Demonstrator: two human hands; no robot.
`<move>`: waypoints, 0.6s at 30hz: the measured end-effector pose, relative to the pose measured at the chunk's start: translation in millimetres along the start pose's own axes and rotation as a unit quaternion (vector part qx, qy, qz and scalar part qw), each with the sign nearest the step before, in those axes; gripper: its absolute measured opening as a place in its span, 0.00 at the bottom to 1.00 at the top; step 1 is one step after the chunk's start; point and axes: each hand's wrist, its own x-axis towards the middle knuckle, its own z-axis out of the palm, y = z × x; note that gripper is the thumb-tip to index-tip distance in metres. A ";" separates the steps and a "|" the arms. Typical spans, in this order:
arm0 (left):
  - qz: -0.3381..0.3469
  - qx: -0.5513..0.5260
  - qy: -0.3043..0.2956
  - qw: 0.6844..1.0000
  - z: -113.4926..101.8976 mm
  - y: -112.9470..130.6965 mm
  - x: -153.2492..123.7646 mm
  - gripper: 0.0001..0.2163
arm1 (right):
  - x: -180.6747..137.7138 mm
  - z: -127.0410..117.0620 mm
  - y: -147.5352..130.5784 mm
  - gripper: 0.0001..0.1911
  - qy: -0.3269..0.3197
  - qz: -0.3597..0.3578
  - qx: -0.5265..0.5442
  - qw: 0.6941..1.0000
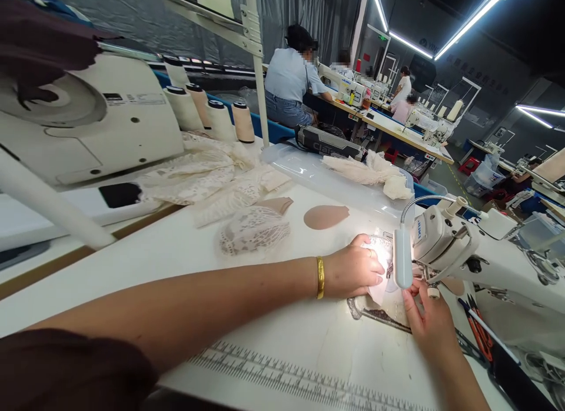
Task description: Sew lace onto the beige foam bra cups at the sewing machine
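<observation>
My left hand (355,268), with a gold bangle on the wrist, lies on a piece of pale lace fabric (380,293) under the lamp of a white sewing machine (459,246). Its fingers are curled down and press the fabric onto the table. My right hand (426,320) sits at the near side of the needle area, fingers together on the same fabric by the machine's foot. The needle itself is hidden behind the small lamp head (402,257).
On the white table (265,346) lie lace pieces (253,229), a tan cup-shaped piece (325,216) and a clear tray (309,172) with more lace. Thread cones (220,119) stand behind another machine (88,122) at left. Other people work at tables farther back.
</observation>
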 end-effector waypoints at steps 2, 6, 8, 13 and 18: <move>0.009 0.016 0.003 1.000 -0.9 3.7 -1.7 0.03 | 0.3 -2.0 -2.7 0.10 -0.029 -0.012 0.004 0.999; 0.026 0.024 0.006 0.999 -4.8 13.6 -3.6 0.07 | 2.7 -8.1 -12.1 0.11 -0.101 -0.068 0.046 0.991; 0.033 0.024 -0.005 0.999 -7.3 18.4 -3.9 0.09 | 3.2 -9.8 -16.2 0.12 -0.136 -0.084 0.050 0.986; 0.045 0.035 -0.006 0.998 -9.8 24.3 -2.3 0.08 | 1.7 -5.7 -17.6 0.12 -0.132 -0.077 0.035 0.988; 0.023 0.049 0.015 0.998 -4.4 20.9 2.3 0.09 | 2.1 3.5 -11.0 0.12 -0.084 -0.068 0.013 0.994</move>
